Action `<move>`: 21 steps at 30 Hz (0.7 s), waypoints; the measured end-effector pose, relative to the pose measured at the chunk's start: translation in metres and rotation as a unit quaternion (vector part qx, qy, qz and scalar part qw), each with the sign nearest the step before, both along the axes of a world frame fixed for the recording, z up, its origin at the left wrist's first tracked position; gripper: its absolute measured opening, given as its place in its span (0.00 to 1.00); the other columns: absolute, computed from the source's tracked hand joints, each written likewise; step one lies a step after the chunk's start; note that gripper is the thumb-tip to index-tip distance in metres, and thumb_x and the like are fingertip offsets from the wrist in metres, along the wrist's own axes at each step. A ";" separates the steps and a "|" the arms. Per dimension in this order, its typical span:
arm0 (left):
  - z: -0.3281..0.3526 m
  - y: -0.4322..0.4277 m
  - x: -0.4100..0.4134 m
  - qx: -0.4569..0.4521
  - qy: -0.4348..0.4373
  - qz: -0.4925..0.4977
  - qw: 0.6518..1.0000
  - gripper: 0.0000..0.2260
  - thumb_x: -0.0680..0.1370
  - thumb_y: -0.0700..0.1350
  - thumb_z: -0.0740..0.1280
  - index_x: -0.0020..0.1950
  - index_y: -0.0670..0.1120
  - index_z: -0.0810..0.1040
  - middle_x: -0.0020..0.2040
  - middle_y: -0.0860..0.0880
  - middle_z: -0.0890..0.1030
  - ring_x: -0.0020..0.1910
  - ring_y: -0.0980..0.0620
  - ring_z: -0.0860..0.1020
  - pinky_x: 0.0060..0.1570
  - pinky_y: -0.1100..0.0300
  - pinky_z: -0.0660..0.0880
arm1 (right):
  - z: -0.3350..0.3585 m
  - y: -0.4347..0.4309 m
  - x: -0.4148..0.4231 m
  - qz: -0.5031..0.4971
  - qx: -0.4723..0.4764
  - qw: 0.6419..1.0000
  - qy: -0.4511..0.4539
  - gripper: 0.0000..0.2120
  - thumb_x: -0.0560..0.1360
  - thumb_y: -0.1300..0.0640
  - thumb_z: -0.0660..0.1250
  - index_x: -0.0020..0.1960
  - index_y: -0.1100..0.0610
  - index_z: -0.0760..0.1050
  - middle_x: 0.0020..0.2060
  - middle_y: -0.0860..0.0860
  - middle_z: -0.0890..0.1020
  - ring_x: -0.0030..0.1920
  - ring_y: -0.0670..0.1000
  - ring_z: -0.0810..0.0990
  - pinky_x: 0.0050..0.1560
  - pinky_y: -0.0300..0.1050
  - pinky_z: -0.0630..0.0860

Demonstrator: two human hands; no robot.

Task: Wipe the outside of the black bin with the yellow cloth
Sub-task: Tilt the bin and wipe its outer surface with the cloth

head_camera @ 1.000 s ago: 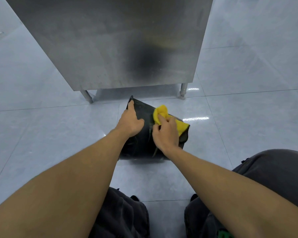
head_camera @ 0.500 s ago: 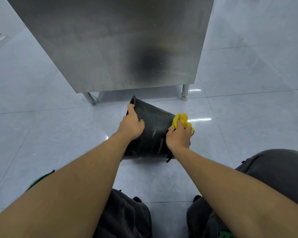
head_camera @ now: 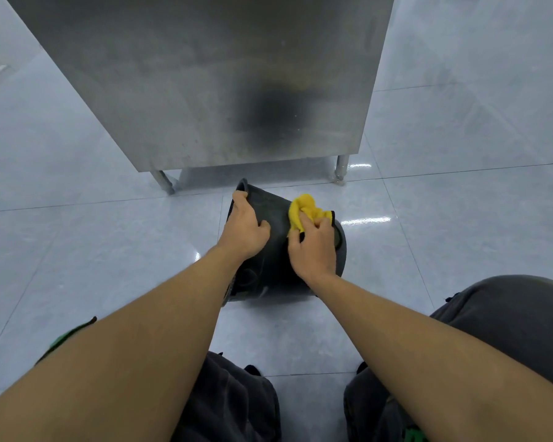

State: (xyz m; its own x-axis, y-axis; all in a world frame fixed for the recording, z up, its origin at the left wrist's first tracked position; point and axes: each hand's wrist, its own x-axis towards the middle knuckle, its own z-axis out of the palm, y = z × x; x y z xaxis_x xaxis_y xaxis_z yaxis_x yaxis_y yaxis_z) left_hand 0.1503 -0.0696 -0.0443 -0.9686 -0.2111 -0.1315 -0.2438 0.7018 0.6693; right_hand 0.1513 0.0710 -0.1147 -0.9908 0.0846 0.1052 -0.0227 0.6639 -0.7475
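Note:
The black bin lies on its side on the tiled floor, straight ahead of me. My left hand grips its left end, fingers curled over the rim. My right hand presses a bunched yellow cloth against the bin's upper right side. The bin's lower part is hidden behind my wrists.
A stainless steel cabinet on short metal legs stands just behind the bin. Glossy grey floor tiles spread to both sides. My knees in dark trousers fill the lower right and bottom.
My right hand with the cloth slid right along the bin, then came back left to its upper side. The left hand kept its grip.

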 end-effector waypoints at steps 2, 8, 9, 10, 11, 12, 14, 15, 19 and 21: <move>0.001 0.001 0.001 -0.040 -0.002 -0.001 0.999 0.27 0.80 0.41 0.65 0.75 0.42 0.56 0.65 0.39 0.72 0.55 0.41 0.78 0.49 0.54 0.75 | -0.005 0.010 -0.002 -0.066 -0.006 0.996 -0.061 0.20 0.80 0.52 0.59 0.72 0.49 0.70 0.61 0.56 0.68 0.59 0.58 0.71 0.54 0.46 0.70; -0.002 0.000 0.000 -0.148 -0.025 -0.018 0.989 0.36 0.77 0.41 0.67 0.80 0.42 0.51 0.65 0.39 0.61 0.53 0.42 0.73 0.56 0.52 0.77 | -0.009 0.008 0.001 -0.079 0.025 0.993 -0.085 0.14 0.80 0.55 0.58 0.65 0.52 0.72 0.56 0.55 0.67 0.53 0.58 0.72 0.47 0.47 0.73; -0.002 0.000 0.000 -0.153 -0.023 -0.018 0.988 0.38 0.78 0.41 0.68 0.81 0.41 0.49 0.66 0.39 0.60 0.56 0.42 0.72 0.59 0.52 0.76 | -0.007 0.006 0.002 -0.055 0.031 0.996 -0.059 0.14 0.79 0.56 0.58 0.64 0.52 0.72 0.55 0.54 0.67 0.52 0.57 0.73 0.46 0.47 0.74; -0.002 0.001 0.000 -0.151 -0.019 -0.023 0.988 0.39 0.78 0.40 0.68 0.81 0.41 0.48 0.66 0.39 0.60 0.57 0.42 0.72 0.60 0.52 0.75 | -0.006 0.004 0.004 -0.021 0.034 0.999 -0.028 0.16 0.79 0.57 0.59 0.66 0.52 0.72 0.54 0.54 0.68 0.51 0.57 0.73 0.47 0.47 0.74; -0.001 0.002 0.001 -0.141 -0.012 -0.031 0.989 0.39 0.78 0.40 0.68 0.82 0.41 0.47 0.67 0.39 0.60 0.57 0.42 0.73 0.61 0.52 0.75 | -0.004 0.001 0.006 0.020 0.034 0.999 0.004 0.18 0.78 0.57 0.60 0.68 0.52 0.72 0.54 0.54 0.68 0.51 0.55 0.72 0.47 0.46 0.73; 0.000 0.004 0.001 -0.128 -0.002 -0.037 0.991 0.39 0.77 0.39 0.68 0.81 0.40 0.48 0.68 0.40 0.60 0.57 0.42 0.74 0.60 0.52 0.75 | -0.003 -0.002 0.008 0.062 0.030 0.997 0.033 0.21 0.78 0.57 0.61 0.71 0.52 0.71 0.54 0.54 0.69 0.50 0.54 0.71 0.47 0.46 0.73; 0.002 0.006 0.002 -0.106 0.021 -0.032 0.994 0.35 0.76 0.38 0.68 0.79 0.41 0.54 0.69 0.40 0.63 0.58 0.41 0.75 0.55 0.53 0.74 | 0.001 -0.008 0.009 0.129 0.013 0.989 0.069 0.23 0.78 0.55 0.63 0.73 0.51 0.69 0.53 0.53 0.69 0.50 0.52 0.71 0.46 0.46 0.74; 0.003 0.005 0.002 -0.099 0.030 -0.026 0.994 0.32 0.75 0.38 0.69 0.77 0.42 0.59 0.69 0.41 0.66 0.59 0.40 0.75 0.51 0.54 0.73 | 0.002 -0.010 0.009 0.150 0.002 0.986 0.073 0.24 0.78 0.55 0.63 0.73 0.51 0.69 0.53 0.52 0.69 0.50 0.52 0.70 0.47 0.46 0.75; 0.002 0.001 0.001 -0.123 0.005 -0.035 0.992 0.32 0.75 0.40 0.69 0.76 0.42 0.60 0.72 0.41 0.67 0.62 0.38 0.75 0.52 0.53 0.70 | -0.004 -0.008 0.007 0.119 -0.006 0.992 0.043 0.23 0.79 0.51 0.63 0.73 0.46 0.69 0.55 0.51 0.69 0.54 0.53 0.72 0.50 0.49 0.77; 0.000 -0.001 0.002 -0.142 -0.027 -0.025 0.989 0.36 0.77 0.42 0.70 0.79 0.40 0.55 0.74 0.41 0.64 0.64 0.39 0.74 0.57 0.52 0.72 | -0.007 -0.002 0.004 0.039 -0.008 0.999 0.002 0.22 0.79 0.51 0.62 0.73 0.46 0.70 0.57 0.53 0.69 0.56 0.55 0.72 0.53 0.50 0.76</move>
State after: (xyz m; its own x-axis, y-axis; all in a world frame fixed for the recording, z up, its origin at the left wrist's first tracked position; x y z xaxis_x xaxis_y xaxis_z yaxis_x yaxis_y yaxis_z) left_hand 0.1520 -0.0709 -0.0443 -0.9718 -0.1991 -0.1262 -0.2345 0.8716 0.4305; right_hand 0.1555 0.0685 -0.1222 -0.9941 0.0080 0.1083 -0.0773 0.6482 -0.7575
